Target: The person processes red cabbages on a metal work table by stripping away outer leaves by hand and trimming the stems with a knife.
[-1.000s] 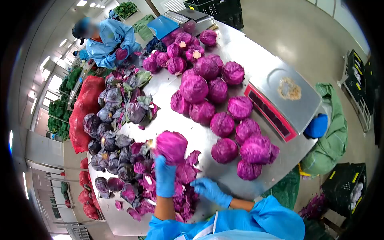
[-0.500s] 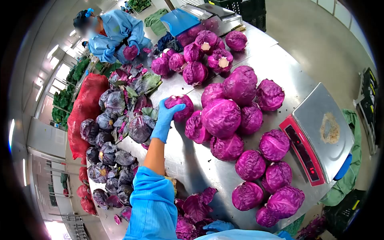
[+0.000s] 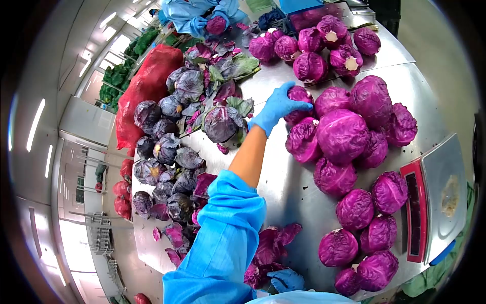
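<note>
My left hand (image 3: pixel 279 107), in a blue glove, reaches out over the metal table with its fingers wrapped round a small red cabbage (image 3: pixel 299 96). That head touches or nearly touches a pile of trimmed red cabbages (image 3: pixel 342 136) on its right. Low in the view, close to my body, is my right hand (image 3: pixel 286 280), also gloved. Its fingers look curled, and what they hold, if anything, is hidden. Loose purple cabbage leaves (image 3: pixel 273 245) lie just beside it.
Untrimmed dark cabbages (image 3: pixel 164 149) and leaf scraps cover the table's left side, before a red mesh sack (image 3: pixel 147 93). A scale (image 3: pixel 440 197) stands at the right edge. More trimmed cabbages (image 3: pixel 310 67) sit at the back. A co-worker (image 3: pixel 202 15) holds a cabbage across the table.
My left hand has brought the small cabbage right, up against the pile. The view has shifted, so the table's contents appear farther right. My right hand shows more fully.
</note>
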{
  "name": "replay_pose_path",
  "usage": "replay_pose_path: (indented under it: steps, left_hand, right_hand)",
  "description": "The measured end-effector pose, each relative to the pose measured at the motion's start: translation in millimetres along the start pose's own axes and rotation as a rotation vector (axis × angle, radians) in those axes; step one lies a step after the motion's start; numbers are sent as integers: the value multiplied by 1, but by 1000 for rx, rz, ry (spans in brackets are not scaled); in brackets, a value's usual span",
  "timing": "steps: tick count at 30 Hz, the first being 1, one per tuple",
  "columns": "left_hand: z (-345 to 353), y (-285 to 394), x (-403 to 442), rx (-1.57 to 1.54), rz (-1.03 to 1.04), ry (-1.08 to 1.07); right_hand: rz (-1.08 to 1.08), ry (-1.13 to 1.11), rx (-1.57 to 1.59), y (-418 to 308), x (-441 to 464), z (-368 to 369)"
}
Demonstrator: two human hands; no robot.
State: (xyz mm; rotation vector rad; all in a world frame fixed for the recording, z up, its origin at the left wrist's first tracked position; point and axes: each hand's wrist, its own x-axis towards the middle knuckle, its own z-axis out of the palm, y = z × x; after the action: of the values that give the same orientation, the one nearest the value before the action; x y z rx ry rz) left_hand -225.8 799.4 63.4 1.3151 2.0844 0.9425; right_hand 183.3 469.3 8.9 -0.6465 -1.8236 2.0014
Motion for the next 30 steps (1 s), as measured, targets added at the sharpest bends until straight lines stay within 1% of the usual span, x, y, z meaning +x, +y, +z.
replay_pose_path:
  steps: [1,4,5,6,7,8,9,10,12,15,18,19,22,23,25,26,28,29,30]
  left_hand:
    - [-13,18,-3,133,-18,-132]
    - [-28,33,1,190,-100,-359]
    - [-19,19,10,175,-45,-294]
    - [-6,19,4,290,-42,-48]
    - [3,23,-3,282,16,141]
    - [13,26,-7,310,-24,275]
    - [18,30,-10,306,-89,281]
    - [20,35,-13,423,-116,261]
    - [25,41,-21,600,-103,399]
    - [12,45,-22,647,-156,229]
    - [-2,49,-27,615,-80,89]
    - [-6,56,-34,655,-100,103]
    - [-21,73,-65,654,-21,110]
    - [-30,85,-83,667,-13,66]
    - [-46,96,-130,631,103,-35]
    - [-50,94,-166,538,238,11]
    - [-55,86,-244,432,529,119]
    - [-63,96,-299,358,464,112]
    - [-72,102,-346,320,386,84]
  right_hand:
    - [-13,-6,-29,-4,2,-3]
    - [-24,-2,-58,-6,2,-4]
    - [-25,-8,-52,-5,2,-3]
    - [-23,3,-56,-4,1,-3]
    - [-20,8,-59,-3,0,-2]
    - [-21,19,-67,-3,1,-1]
    - [-42,32,-46,-7,3,-1]
    - [-52,11,-80,-6,3,-1]
    - [-72,-6,-154,0,3,-1]
    - [-123,43,-171,-3,5,0]
    - [-132,70,-184,-10,4,2]
    - [-140,96,-164,-12,2,3]
    - [-183,149,-152,-14,3,8]
    - [-195,153,-179,-17,3,7]
    - [-224,175,-196,-15,3,8]
    - [-281,194,-196,2,4,9]
    - [-238,204,-115,13,2,11]
    - [-179,195,-64,17,0,12]
    - [-185,195,-35,16,-1,12]
